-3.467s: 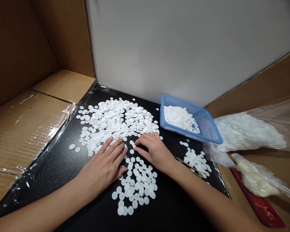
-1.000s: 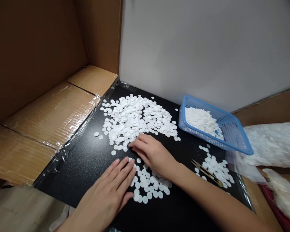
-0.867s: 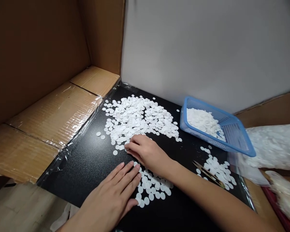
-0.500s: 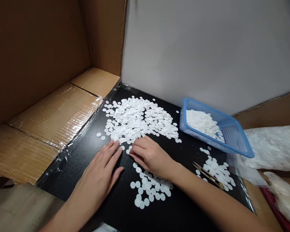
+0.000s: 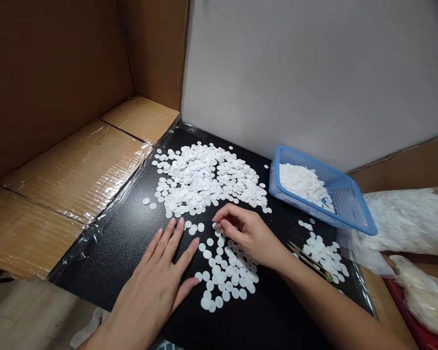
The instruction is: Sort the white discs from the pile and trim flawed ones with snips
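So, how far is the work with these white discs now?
Done, it seems: the blue basket holds discs, and a spread group lies beside the flat left hand. In hand: the right hand touches a disc at that group's far edge. Left: the much larger pile behind.

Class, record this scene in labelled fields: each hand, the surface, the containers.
Left hand: flat, palm down on black tabletop, beside small spread of white round discs
Right hand: fingertips curled at that spread's far edge; grip unclear
Behind: large heap of white round discs
Right: blue plastic mesh basket holding discs
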`<control>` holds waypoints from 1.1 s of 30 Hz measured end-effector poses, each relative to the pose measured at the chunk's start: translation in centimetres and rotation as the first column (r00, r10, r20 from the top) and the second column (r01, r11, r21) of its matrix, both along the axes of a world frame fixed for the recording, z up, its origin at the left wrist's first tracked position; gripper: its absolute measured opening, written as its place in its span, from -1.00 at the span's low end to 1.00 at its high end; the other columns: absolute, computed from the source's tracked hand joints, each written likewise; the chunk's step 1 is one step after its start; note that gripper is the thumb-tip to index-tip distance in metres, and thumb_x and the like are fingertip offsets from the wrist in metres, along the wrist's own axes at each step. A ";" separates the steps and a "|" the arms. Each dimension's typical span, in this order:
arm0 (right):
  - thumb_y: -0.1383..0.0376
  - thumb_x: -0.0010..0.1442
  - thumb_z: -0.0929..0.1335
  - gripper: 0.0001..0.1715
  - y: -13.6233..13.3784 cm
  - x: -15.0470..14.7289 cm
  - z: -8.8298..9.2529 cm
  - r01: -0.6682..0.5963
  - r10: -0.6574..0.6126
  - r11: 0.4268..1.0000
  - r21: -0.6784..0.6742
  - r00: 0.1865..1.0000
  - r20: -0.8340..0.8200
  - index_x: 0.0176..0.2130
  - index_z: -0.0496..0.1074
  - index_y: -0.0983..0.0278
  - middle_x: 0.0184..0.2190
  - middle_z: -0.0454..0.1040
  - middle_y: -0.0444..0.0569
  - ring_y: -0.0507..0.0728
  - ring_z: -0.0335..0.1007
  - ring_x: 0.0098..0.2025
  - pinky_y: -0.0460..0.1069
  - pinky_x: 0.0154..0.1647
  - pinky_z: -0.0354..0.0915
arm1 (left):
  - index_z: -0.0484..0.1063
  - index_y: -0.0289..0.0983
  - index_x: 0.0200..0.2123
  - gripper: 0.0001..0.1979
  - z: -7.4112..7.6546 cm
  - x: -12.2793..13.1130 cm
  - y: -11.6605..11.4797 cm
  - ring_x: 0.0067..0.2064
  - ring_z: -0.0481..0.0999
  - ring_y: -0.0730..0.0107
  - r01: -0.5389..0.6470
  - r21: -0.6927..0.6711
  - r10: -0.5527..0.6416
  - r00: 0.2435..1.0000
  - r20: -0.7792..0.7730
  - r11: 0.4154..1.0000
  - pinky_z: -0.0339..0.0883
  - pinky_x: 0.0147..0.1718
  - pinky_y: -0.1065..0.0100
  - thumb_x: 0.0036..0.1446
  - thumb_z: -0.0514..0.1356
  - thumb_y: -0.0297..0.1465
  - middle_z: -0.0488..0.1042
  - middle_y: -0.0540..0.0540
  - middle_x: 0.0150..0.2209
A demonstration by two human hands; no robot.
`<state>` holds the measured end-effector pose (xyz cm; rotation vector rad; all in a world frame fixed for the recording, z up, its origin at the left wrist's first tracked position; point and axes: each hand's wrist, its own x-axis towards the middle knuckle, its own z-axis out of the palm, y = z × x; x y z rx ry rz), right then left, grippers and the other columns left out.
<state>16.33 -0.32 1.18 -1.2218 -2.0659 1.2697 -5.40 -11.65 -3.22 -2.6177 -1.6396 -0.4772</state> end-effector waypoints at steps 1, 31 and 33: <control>0.30 0.32 0.30 -0.86 0.2 -0.3 -0.1 -0.027 0.027 0.999 0.022 1.000 0.012 -0.24 0.47 0.23 -0.37 0.51 -0.10 0.05 0.41 -0.38 -0.06 -0.40 0.29 | 0.25 -0.15 0.31 -0.50 0.0 0.0 -0.2 0.42 0.10 -0.03 -0.010 -0.003 0.010 1.000 0.007 1.000 0.24 0.25 -0.08 0.40 0.00 -0.12 -0.02 -0.27 0.46; 0.61 0.15 0.19 -0.46 0.3 -0.3 -1.6 -0.405 0.295 0.806 0.433 0.907 0.299 -0.12 0.59 0.23 -0.28 0.40 0.01 0.12 0.36 -0.26 0.01 -0.29 0.36 | 0.32 -0.23 0.23 -0.61 1.2 -0.4 -0.9 0.33 0.32 0.20 0.083 -0.083 -0.062 0.972 0.228 0.993 0.38 0.22 0.11 0.37 0.08 -0.31 0.29 -0.16 0.34; 0.59 0.19 0.19 -0.49 0.5 -0.1 -1.3 -0.332 0.251 0.834 0.440 0.939 0.234 -0.14 0.59 0.22 -0.25 0.43 0.03 0.14 0.39 -0.22 0.03 -0.25 0.39 | 0.28 -0.25 0.26 -0.58 1.1 -0.5 -0.1 0.34 0.29 0.17 0.050 -0.083 -0.030 0.976 0.218 0.995 0.36 0.24 0.08 0.39 0.06 -0.30 0.23 -0.20 0.37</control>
